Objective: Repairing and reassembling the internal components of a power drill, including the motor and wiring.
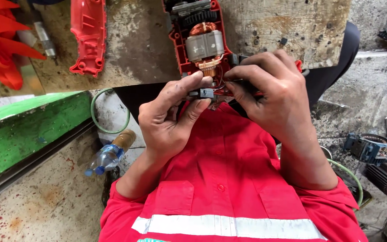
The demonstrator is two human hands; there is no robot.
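A: Where was the small black part (206, 93) held?

B: It was pinched between thumb and forefinger of the left hand (169, 118), just below the open power tool (202, 42); the fingertips were pressed together on it; the right hand (274, 96) was curled over the tool's handle end, fingers closed around something dark there; what exactly was gripped could not be told, as it was hidden by the fingers.

A: And the tool itself?

B: It was laid on the worn wooden bench (144, 45), half overhanging the edge above the lap; the red housing was opened, copper windings and the grey motor core were exposed; the removed red cover half (88, 36) was set well apart to the left.

A: Handling?

B: The black part was judged light, stiff and small, easily dropped; thin wires appeared to be attached, so they were judged fragile; a pinch on its plastic sides was judged best, not on the leads. The tool was judged heavy at the motor; the shell rim or handle was judged the safe hold, never the windings; greasy fingers were judged a slip risk.

A: Surroundings?

B: A plastic bottle (108, 157) was seen on the floor beside a green hose (96, 117); motor parts (370, 148) were lying at the right.
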